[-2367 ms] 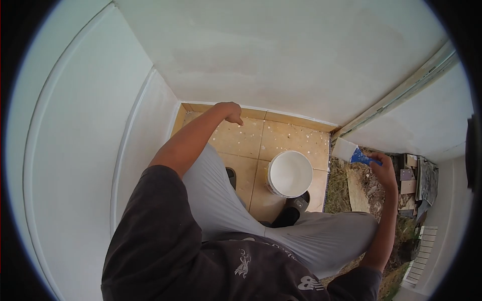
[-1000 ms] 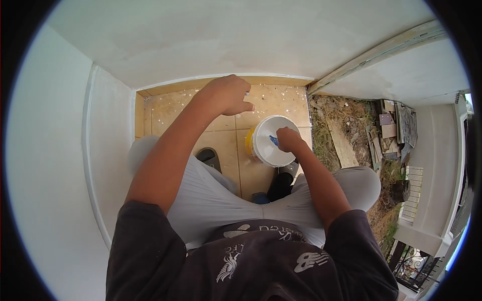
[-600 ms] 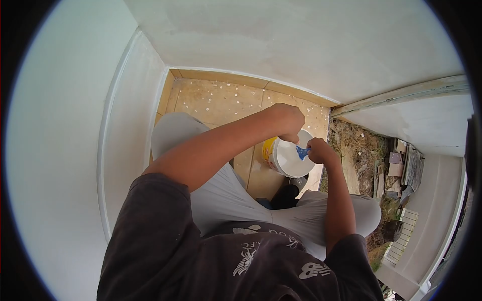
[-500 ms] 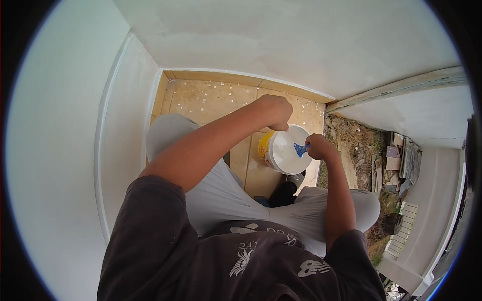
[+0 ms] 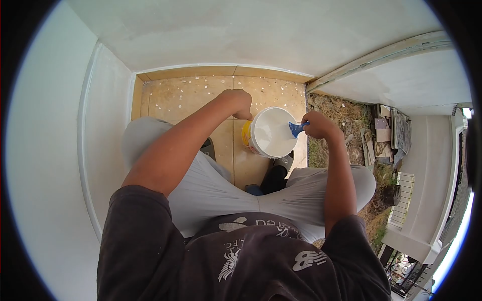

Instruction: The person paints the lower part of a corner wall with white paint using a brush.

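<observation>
A white bucket (image 5: 256,137) with a yellow label stands on the tiled floor between my legs, with white paint (image 5: 273,128) inside. My right hand (image 5: 320,125) is closed around a blue paintbrush (image 5: 296,129). Its wide end lies over the bucket's right rim, and the bristles cannot be made out against the white. My left hand (image 5: 237,103) is curled closed at the upper left of the bucket, fingertips close to the rim. Whatever it grips, if anything, is hidden.
White walls (image 5: 261,37) rise ahead and at the left. Paint drops dot the beige tiles (image 5: 188,98). Right of the floor edge lies rough ground (image 5: 334,113) with stacked boards and tiles (image 5: 384,135). A dark shoe (image 5: 284,161) is beside the bucket.
The view has shifted, so the bucket appears further left and higher. My left hand has moved leftward relative to the bucket. The paintbrush has moved from over the paint to the right rim.
</observation>
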`<state>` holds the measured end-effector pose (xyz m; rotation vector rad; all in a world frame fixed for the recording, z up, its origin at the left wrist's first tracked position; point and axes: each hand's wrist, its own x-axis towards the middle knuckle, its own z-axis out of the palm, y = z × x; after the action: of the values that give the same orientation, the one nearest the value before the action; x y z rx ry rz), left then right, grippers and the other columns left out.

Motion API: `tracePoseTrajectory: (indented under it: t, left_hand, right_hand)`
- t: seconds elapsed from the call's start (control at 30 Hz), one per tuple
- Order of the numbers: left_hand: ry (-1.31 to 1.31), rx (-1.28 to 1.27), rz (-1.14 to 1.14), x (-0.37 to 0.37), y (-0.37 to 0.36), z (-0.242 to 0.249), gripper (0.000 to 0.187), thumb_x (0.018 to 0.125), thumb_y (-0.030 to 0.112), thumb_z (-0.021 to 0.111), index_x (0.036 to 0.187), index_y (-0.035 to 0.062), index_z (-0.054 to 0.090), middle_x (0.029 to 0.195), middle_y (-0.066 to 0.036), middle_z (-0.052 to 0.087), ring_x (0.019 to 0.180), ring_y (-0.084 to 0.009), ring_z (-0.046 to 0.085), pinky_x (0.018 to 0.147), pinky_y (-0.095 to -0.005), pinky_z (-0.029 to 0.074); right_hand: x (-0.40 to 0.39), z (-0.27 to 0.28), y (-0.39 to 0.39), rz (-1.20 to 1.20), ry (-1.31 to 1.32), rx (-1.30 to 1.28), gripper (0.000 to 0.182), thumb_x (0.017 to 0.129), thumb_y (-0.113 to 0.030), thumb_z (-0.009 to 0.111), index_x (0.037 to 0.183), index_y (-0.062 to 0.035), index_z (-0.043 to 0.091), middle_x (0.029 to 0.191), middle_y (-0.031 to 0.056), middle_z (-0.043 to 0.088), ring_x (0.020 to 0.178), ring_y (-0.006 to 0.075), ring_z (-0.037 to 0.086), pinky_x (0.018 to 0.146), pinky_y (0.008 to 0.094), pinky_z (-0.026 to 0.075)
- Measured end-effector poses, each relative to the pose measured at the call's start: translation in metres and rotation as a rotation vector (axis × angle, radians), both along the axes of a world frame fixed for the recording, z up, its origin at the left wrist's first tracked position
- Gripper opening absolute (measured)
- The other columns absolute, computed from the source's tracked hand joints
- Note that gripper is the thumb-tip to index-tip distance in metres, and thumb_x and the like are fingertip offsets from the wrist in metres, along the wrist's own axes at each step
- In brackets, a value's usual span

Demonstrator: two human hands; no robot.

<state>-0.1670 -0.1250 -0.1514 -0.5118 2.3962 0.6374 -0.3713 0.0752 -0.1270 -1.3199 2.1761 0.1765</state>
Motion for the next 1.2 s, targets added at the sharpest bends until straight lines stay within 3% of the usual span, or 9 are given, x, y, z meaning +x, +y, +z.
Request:
tracePoseTrajectory:
  t: [0.13,0.23,0.27,0.33,0.37,0.47,0.67,1.07,1.2]
  left_hand:
    - [0.073,0.154,0.099,-0.017,0.01,-0.063,0.076,0.078,0.049,0.07,0.13,-0.0038,0.052,0.118,-0.022,0.062,0.099,-0.0313,0.065,0.076,-0.0403,0.055]
    - [0.173,0.396,0.374,-0.021,0.021,-0.084,0.062,0.073,0.048,0.075,0.087,-0.0112,0.064,0.073,-0.02,0.065,0.062,-0.0268,0.066,0.054,-0.0399,0.056]
    - [0.233,0.438,0.436,-0.02,0.025,-0.091,0.066,0.073,0.047,0.077,0.094,-0.0123,0.06,0.074,-0.02,0.064,0.059,-0.0244,0.065,0.05,-0.0374,0.056]
    - [0.083,0.551,0.47,-0.024,0.027,-0.103,0.074,0.078,0.04,0.075,0.125,-0.007,0.042,0.092,-0.023,0.064,0.067,-0.026,0.067,0.052,-0.0372,0.056]
    - [0.007,0.607,0.487,-0.025,0.027,-0.107,0.082,0.081,0.036,0.074,0.14,-0.0043,0.033,0.101,-0.025,0.063,0.072,-0.0268,0.067,0.054,-0.0371,0.057]
    - [0.094,0.749,0.594,-0.018,0.035,-0.114,0.08,0.081,0.031,0.075,0.14,-0.0023,0.032,0.09,-0.022,0.066,0.068,-0.0256,0.068,0.053,-0.0369,0.057]
    - [0.164,0.71,0.651,-0.016,0.039,-0.132,0.073,0.083,0.028,0.073,0.137,-0.0026,0.035,0.078,-0.018,0.066,0.061,-0.0225,0.067,0.05,-0.0319,0.056]
    - [0.247,0.557,0.571,-0.011,0.041,-0.11,0.062,0.08,0.023,0.073,0.129,-0.0023,0.045,0.074,-0.016,0.065,0.056,-0.0209,0.064,0.048,-0.0319,0.053]
    - [0.279,0.546,0.55,-0.019,0.041,-0.129,0.061,0.078,0.024,0.072,0.127,-0.0028,0.048,0.076,-0.017,0.067,0.059,-0.0243,0.066,0.052,-0.0337,0.054]
  right_hand:
    - [-0.014,-0.007,0.004,-0.004,-0.095,-0.017,0.023,0.073,-0.01,0.061,0.092,-0.0007,0.071,0.089,0.0193,0.069,0.087,0.0344,0.066,0.08,0.0403,0.051]
    - [-0.026,-0.006,0.004,-0.06,-0.235,0.056,0.024,0.073,-0.011,0.063,0.094,-0.0013,0.071,0.084,0.0137,0.071,0.083,0.0272,0.067,0.078,0.0371,0.051]
    - [-0.03,-0.005,0.007,-0.083,-0.287,0.032,0.023,0.076,-0.009,0.063,0.096,-0.0009,0.069,0.082,0.0109,0.07,0.075,0.0224,0.064,0.07,0.0339,0.049]
    - [-0.038,-0.005,0.016,-0.127,-0.389,-0.014,0.02,0.08,-0.006,0.064,0.099,-0.0001,0.067,0.078,0.0051,0.07,0.06,0.0126,0.059,0.055,0.0277,0.045]
    - [-0.044,-0.007,0.021,-0.189,-0.463,0.0,0.02,0.081,-0.006,0.064,0.101,-0.001,0.066,0.078,0.0041,0.069,0.058,0.0107,0.056,0.052,0.0265,0.043]
    - [-0.057,-0.016,0.033,-0.354,-0.63,0.029,0.02,0.084,-0.006,0.063,0.104,-0.0034,0.066,0.078,0.0021,0.069,0.054,0.0063,0.049,0.048,0.0235,0.037]
    - [-0.061,-0.025,0.039,-0.487,-0.645,0.079,0.019,0.083,-0.005,0.063,0.102,-0.0044,0.066,0.078,0.002,0.069,0.052,0.0054,0.046,0.045,0.0219,0.034]
    - [-0.054,-0.037,0.032,-0.369,-0.571,0.099,0.018,0.083,-0.004,0.062,0.101,-0.0006,0.065,0.078,0.0078,0.07,0.048,0.0059,0.044,0.042,0.0222,0.032]
    - [-0.049,-0.041,0.03,-0.355,-0.59,0.087,0.018,0.083,-0.004,0.062,0.101,0.0004,0.065,0.078,0.0085,0.07,0.046,0.0063,0.044,0.041,0.0229,0.033]
